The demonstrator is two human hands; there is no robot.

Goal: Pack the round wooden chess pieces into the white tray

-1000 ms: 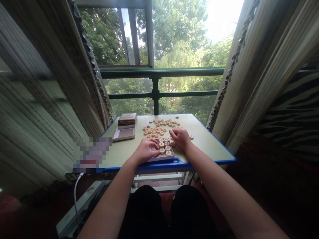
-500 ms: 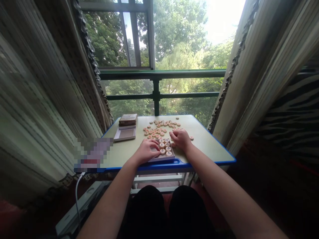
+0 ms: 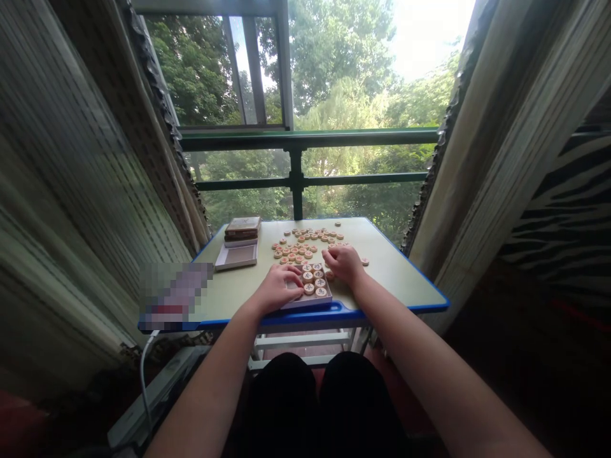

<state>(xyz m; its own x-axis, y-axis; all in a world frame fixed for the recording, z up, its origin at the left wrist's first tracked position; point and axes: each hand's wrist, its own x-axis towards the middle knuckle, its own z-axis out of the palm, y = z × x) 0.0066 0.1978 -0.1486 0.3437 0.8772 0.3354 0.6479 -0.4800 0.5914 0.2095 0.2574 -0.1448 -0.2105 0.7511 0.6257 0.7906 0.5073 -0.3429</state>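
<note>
A shallow grey tray (image 3: 324, 300) lies at the near edge of the small table (image 3: 405, 280). Several round wooden game discs (image 3: 314, 283) sit in its right half. My left hand (image 3: 275, 286) rests on the tray's left half with fingers curled, their tips at the discs. My right hand (image 3: 342, 263) lies just right of the tray's far corner, fingers bent over loose discs on the table; whether it grips one is hidden. More loose discs (image 3: 305, 245) are scattered beyond both hands.
A second open tray (image 3: 237, 256) and a stacked wooden box (image 3: 243, 228) stand at the table's far left. A blurred-out item (image 3: 174, 294) lies near left. Curtains hang close on both sides; a green railing (image 3: 305, 138) and window lie ahead. My knees are under the table.
The view swung slightly left. Both hands stay at the tray, with only small finger movements among the discs.
</note>
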